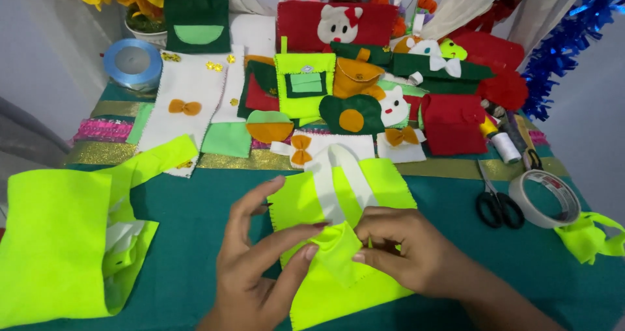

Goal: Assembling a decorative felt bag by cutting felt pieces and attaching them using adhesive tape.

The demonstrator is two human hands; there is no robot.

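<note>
Two hands pinch a small neon-yellow felt scrap (338, 249) over a stitched felt bag on a craft table.

The left hand (257, 253) grips the scrap between thumb and forefinger, other fingers spread wide; the right hand (400, 246) pinches its opposite edge, fingers curled close. Beneath the fingertips the neon bag (342, 201) runs lengthwise away from the person, white handles (338, 175) at the far end. Green cloth (189, 240) covers the table; scissors (498, 204) and a tape roll (543, 197) lie right of the fingers.
</note>
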